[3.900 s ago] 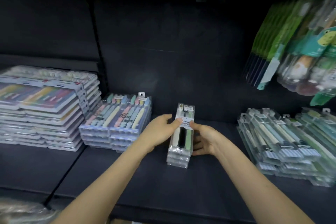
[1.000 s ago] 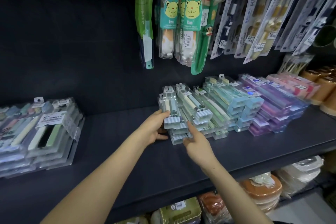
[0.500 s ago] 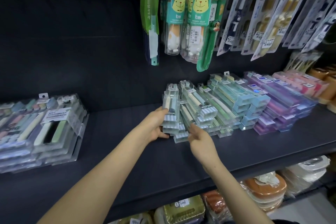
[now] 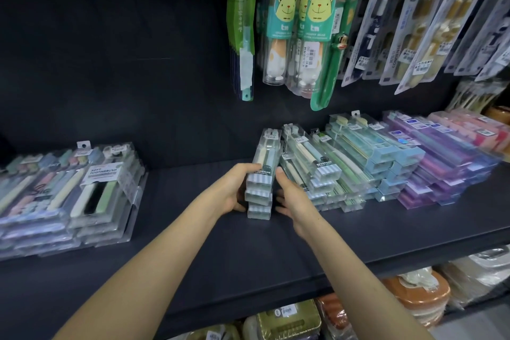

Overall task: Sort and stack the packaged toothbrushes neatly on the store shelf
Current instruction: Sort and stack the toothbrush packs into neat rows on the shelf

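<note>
Dark store shelf [image 4: 193, 243], black back panel behind it.

Task item: short stack of clear toothbrush packs [image 4: 260, 185], three packs showing at the near end. It lies flat on the shelf with its long side running toward the panel.

Left hand [image 4: 234, 190]: at the stack's left side, thumb over the top pack, fingers curled round the lower edge. Grip is holding the stack.

Right hand [image 4: 292, 196]: at the stack's right side, thumb tip against the top pack, fingers fairly straight and pointing in at the lower packs. Grip wide, pressing rather than clasping.

Just right of the stack: more clear packs [image 4: 311, 163], leaning and uneven. Then blue packs [image 4: 386, 157] and purple packs [image 4: 441, 163].

Well left of the stack: soft toothbrush multi-packs [image 4: 82, 193] in flat piles.

Above the stack: hanging bear toothbrushes [image 4: 303, 36] and KIDS packs [image 4: 414, 22].
</note>
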`<control>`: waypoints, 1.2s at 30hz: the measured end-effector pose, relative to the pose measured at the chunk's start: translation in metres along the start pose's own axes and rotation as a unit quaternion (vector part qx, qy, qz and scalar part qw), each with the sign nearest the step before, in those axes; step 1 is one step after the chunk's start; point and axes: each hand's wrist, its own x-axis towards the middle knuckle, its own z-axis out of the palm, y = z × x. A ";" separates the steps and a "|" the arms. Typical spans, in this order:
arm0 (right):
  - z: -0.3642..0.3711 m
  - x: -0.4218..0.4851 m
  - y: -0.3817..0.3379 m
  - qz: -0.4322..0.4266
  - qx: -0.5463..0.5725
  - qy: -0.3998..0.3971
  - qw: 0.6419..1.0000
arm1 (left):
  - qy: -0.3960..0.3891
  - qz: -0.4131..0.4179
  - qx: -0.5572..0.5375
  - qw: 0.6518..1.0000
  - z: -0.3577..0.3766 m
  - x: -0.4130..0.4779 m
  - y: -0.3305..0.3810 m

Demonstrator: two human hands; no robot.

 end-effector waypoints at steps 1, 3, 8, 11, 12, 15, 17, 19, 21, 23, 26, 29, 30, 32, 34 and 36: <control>0.002 0.004 -0.007 -0.002 0.000 -0.005 1.000 | -0.004 0.005 -0.021 1.000 0.000 0.002 0.003; 0.007 0.011 -0.018 0.000 0.009 -0.009 1.000 | 0.001 0.023 -0.068 0.997 0.005 0.008 0.008; 0.017 0.015 -0.025 0.050 0.138 -0.012 0.989 | 0.032 0.018 -0.176 0.984 0.021 0.009 0.005; 0.023 0.004 -0.015 0.048 0.184 -0.032 0.981 | 0.028 0.023 -0.199 0.979 0.018 0.000 -0.012; 0.025 0.001 -0.009 0.039 0.190 -0.042 0.980 | 0.024 0.027 -0.198 0.979 0.014 -0.004 -0.018; 0.033 -0.008 0.007 -0.020 0.191 -0.074 0.979 | 0.007 0.055 -0.195 0.979 0.002 -0.020 -0.031; 0.038 -0.015 0.014 -0.065 0.170 -0.099 0.978 | 0.008 0.097 -0.185 0.978 -0.005 -0.028 -0.039; 0.042 -0.022 0.020 -0.105 0.135 -0.119 0.978 | 0.018 0.148 -0.168 0.975 -0.013 -0.036 -0.047; 0.044 -0.028 0.024 -0.135 0.091 -0.137 0.977 | 0.012 0.199 -0.145 0.969 -0.022 -0.043 -0.053; 0.046 -0.032 0.027 -0.161 0.059 -0.159 0.972 | 0.012 0.244 -0.113 0.963 -0.029 -0.050 -0.057; 0.054 -0.038 0.028 -0.181 0.080 -0.193 0.961 | 0.030 0.283 -0.079 0.955 -0.035 -0.060 -0.064; 0.062 -0.043 0.025 -0.198 0.126 -0.223 0.946 | 0.061 0.317 0.020 0.946 -0.038 -0.074 -0.070; 0.063 -0.045 0.023 -0.204 0.124 -0.224 0.945 | 0.070 0.329 0.054 0.940 -0.039 -0.078 -0.073; 0.066 -0.046 0.019 -0.219 0.091 -0.225 0.945 | 0.083 0.348 0.093 0.929 -0.044 -0.085 -0.076; 0.069 -0.046 0.021 -0.225 0.044 -0.237 0.944 | 0.087 0.349 0.115 0.926 -0.051 -0.088 -0.077; 0.071 -0.045 0.025 -0.226 0.010 -0.238 0.944 | 0.083 0.344 0.138 0.925 -0.057 -0.089 -0.078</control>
